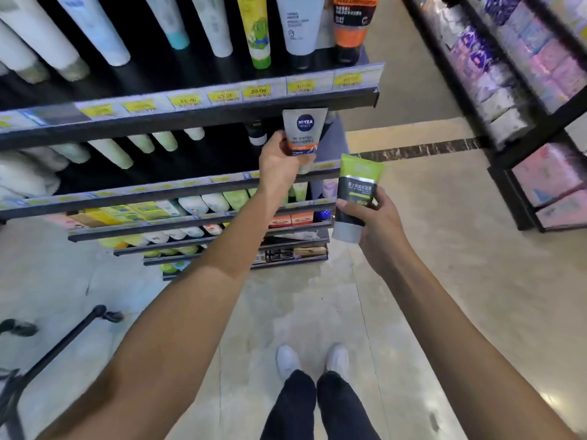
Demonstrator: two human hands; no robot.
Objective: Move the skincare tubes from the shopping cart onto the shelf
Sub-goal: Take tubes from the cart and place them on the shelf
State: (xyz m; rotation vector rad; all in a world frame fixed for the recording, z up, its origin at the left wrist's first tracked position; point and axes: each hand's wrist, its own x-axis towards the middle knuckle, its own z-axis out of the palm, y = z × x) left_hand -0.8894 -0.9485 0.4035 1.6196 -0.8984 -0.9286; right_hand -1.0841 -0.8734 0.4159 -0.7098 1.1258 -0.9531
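Observation:
My left hand (281, 163) grips a grey Nivea Men tube (303, 131) with an orange band, held upright at the right end of the second shelf (190, 188), just under the upper shelf's price rail (222, 100). My right hand (378, 223) holds a green and black tube (355, 198) with a grey cap, cap down, out in the aisle to the right of the shelving. Part of the shopping cart (47, 354) shows at the lower left as a black frame bar.
The black shelving unit carries rows of white, green and orange tubes (254, 30) on several tiers, with yellow price tags. Another rack (524, 90) of pink and purple packs stands across the aisle at right. My white shoes (313, 360) stand on the beige floor.

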